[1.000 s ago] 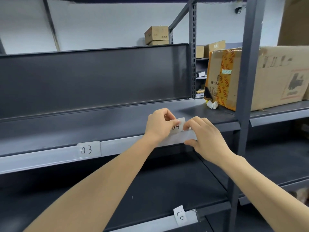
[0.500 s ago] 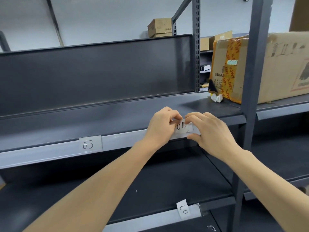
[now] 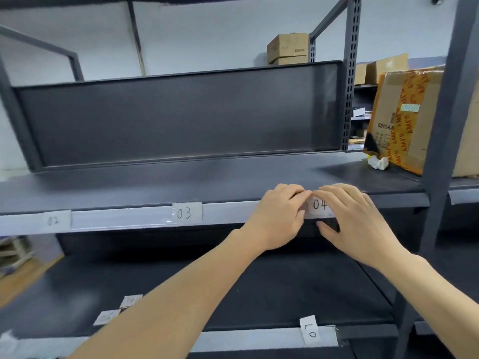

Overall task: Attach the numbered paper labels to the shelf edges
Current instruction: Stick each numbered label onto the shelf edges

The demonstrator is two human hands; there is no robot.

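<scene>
A white paper label marked 04 [image 3: 319, 205] lies against the pale strip on the middle shelf edge [image 3: 124, 217]. My left hand [image 3: 281, 216] pinches its left end with curled fingers. My right hand [image 3: 355, 216] covers its right end, fingers on the top edge and thumb under the strip. Labels 03 [image 3: 187, 213] and 02 [image 3: 54, 221] sit on the same strip to the left. On the lower shelf edge another label [image 3: 309, 330] stands turned sideways.
Two loose paper labels [image 3: 118, 309] lie on the lower shelf at the left. A taped cardboard box [image 3: 404, 117] and a crumpled white scrap [image 3: 378, 161] sit at the shelf's right end. A grey upright post [image 3: 445, 120] stands just right of my hands.
The view has shifted left and down, bringing label 02 and the loose labels into sight. Label 04 sits lower on the strip, and both hands have closed in round it.
</scene>
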